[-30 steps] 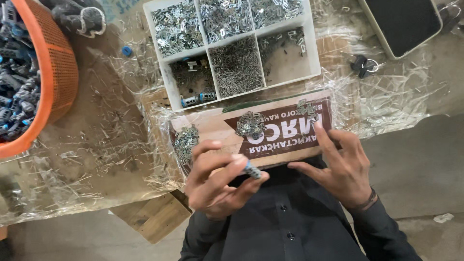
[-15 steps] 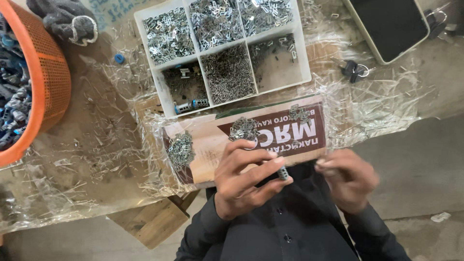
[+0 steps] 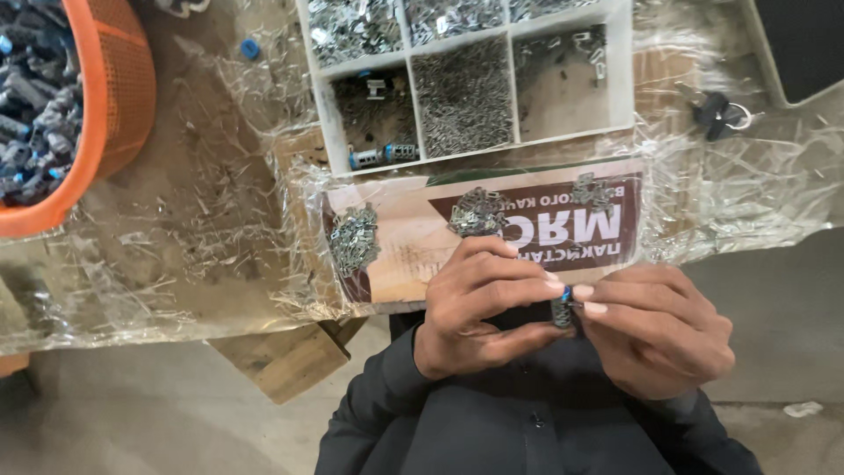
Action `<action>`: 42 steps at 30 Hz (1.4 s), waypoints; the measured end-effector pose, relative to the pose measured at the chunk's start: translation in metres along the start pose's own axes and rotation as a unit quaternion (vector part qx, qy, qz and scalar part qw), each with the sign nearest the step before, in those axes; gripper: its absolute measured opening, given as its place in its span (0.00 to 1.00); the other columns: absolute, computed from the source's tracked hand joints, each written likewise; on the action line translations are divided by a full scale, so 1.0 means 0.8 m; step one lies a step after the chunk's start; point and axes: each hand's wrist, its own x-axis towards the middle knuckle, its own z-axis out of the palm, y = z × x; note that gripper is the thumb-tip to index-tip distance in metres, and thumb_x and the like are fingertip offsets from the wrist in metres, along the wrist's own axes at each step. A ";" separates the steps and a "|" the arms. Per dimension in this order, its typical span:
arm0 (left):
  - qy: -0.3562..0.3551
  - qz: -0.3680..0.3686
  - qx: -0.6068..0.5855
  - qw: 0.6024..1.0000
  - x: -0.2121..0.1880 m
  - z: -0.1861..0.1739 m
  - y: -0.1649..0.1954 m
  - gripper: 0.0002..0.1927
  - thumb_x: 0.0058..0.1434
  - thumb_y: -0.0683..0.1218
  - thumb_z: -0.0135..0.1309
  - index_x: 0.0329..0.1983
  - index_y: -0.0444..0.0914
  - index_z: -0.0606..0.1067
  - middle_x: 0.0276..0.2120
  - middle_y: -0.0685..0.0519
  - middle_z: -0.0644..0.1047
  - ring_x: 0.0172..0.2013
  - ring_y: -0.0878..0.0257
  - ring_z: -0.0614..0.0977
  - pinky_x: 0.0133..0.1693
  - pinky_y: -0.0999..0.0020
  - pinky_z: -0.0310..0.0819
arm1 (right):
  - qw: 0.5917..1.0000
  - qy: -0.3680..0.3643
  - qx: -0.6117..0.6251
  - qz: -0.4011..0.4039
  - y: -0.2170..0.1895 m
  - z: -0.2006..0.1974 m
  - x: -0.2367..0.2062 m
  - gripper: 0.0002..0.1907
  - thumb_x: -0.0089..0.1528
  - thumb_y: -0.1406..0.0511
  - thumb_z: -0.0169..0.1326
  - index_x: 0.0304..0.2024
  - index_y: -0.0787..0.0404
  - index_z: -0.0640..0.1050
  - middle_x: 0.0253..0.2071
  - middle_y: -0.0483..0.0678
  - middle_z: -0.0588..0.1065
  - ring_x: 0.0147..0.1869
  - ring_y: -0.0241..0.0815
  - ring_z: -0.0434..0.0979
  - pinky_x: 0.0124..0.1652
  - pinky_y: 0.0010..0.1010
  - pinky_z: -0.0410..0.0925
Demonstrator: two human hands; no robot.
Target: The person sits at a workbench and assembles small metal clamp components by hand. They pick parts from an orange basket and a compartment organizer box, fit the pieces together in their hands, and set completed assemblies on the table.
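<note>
Right hand [image 3: 659,330] now meeting left hand [image 3: 479,308], parts tray [image 3: 620,79] beyond

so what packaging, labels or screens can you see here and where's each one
Printed cardboard panel: flat on the table under clear film, just beyond the hands; rectangular, tan with a maroon block of white lettering and a green edge; small heaps of metal parts lie on it.
Dark flat panel: top right corner, black with a pale rim; possibly a screen, cannot tell.

Soft, even daylight, glare glinting off the crinkled plastic wrap [image 3: 220,202]; focus sharp, corners slightly stretched.
</note>
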 end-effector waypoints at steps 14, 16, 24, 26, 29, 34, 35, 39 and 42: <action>-0.005 -0.008 0.052 0.999 0.000 -0.004 -0.005 0.23 0.55 0.44 0.73 0.54 0.44 0.80 0.48 0.57 0.81 0.48 0.62 0.82 0.57 0.65 0.75 | 0.991 -0.058 0.039 0.112 0.013 0.001 -0.010 0.16 0.50 0.76 0.65 0.41 0.64 0.80 0.39 0.51 0.78 0.40 0.42 0.79 0.41 0.29 0.71; -0.014 -0.001 0.047 0.999 0.000 -0.004 -0.005 0.23 0.55 0.44 0.73 0.54 0.44 0.81 0.48 0.57 0.81 0.48 0.62 0.82 0.56 0.65 0.75 | 0.963 -0.053 0.158 0.212 0.017 -0.002 -0.018 0.18 0.56 0.76 0.62 0.49 0.66 0.78 0.43 0.51 0.78 0.42 0.39 0.79 0.41 0.25 0.72; 0.068 0.030 -0.010 0.997 -0.001 -0.016 -0.017 0.22 0.55 0.46 0.73 0.51 0.39 0.80 0.47 0.52 0.81 0.44 0.58 0.82 0.46 0.66 0.79 | 0.990 -0.017 -0.039 0.135 0.031 -0.018 -0.062 0.12 0.59 0.73 0.66 0.45 0.62 0.80 0.39 0.48 0.77 0.41 0.39 0.77 0.40 0.29 0.69; 0.100 -0.010 0.000 0.995 -0.004 -0.025 -0.018 0.22 0.53 0.46 0.75 0.49 0.38 0.80 0.45 0.51 0.81 0.42 0.58 0.82 0.42 0.70 0.80 | 0.979 -0.061 -0.190 0.042 0.031 -0.019 -0.069 0.14 0.57 0.73 0.69 0.44 0.62 0.81 0.41 0.48 0.77 0.44 0.44 0.77 0.42 0.33 0.69; 0.125 -0.014 0.016 0.992 -0.007 -0.037 -0.020 0.23 0.53 0.45 0.76 0.49 0.37 0.79 0.46 0.49 0.80 0.42 0.57 0.82 0.42 0.68 0.81 | 0.965 -0.087 -0.246 0.020 0.031 -0.011 -0.074 0.16 0.58 0.72 0.70 0.48 0.60 0.82 0.44 0.46 0.77 0.49 0.48 0.77 0.47 0.37 0.71; 0.137 -0.014 0.025 0.990 -0.008 -0.042 -0.017 0.24 0.51 0.44 0.77 0.49 0.36 0.79 0.46 0.48 0.80 0.43 0.57 0.81 0.40 0.69 0.79 | 0.947 -0.114 -0.300 0.022 0.036 0.000 -0.065 0.24 0.55 0.61 0.74 0.53 0.59 0.83 0.41 0.47 0.71 0.43 0.48 0.70 0.42 0.39 0.67; 0.138 -0.011 0.036 0.990 -0.008 -0.042 -0.016 0.24 0.51 0.43 0.76 0.49 0.36 0.79 0.46 0.48 0.80 0.42 0.58 0.81 0.40 0.69 0.79 | 0.943 -0.113 -0.312 0.024 0.038 0.001 -0.062 0.27 0.55 0.59 0.74 0.54 0.59 0.83 0.40 0.47 0.70 0.42 0.48 0.70 0.42 0.39 0.67; 0.140 -0.022 0.031 0.989 -0.010 -0.045 -0.015 0.22 0.54 0.42 0.75 0.49 0.35 0.79 0.46 0.47 0.80 0.44 0.56 0.81 0.37 0.72 0.80 | 0.934 -0.106 -0.338 0.042 0.045 0.004 -0.048 0.33 0.58 0.53 0.72 0.61 0.60 0.81 0.44 0.47 0.69 0.44 0.45 0.69 0.42 0.37 0.67; 0.151 -0.012 0.024 0.988 -0.013 -0.049 -0.016 0.22 0.55 0.43 0.75 0.50 0.35 0.79 0.46 0.49 0.80 0.41 0.60 0.82 0.39 0.71 0.79 | 0.956 -0.119 -0.269 0.005 0.040 0.016 -0.039 0.32 0.61 0.53 0.71 0.62 0.59 0.78 0.46 0.46 0.71 0.46 0.43 0.72 0.44 0.37 0.68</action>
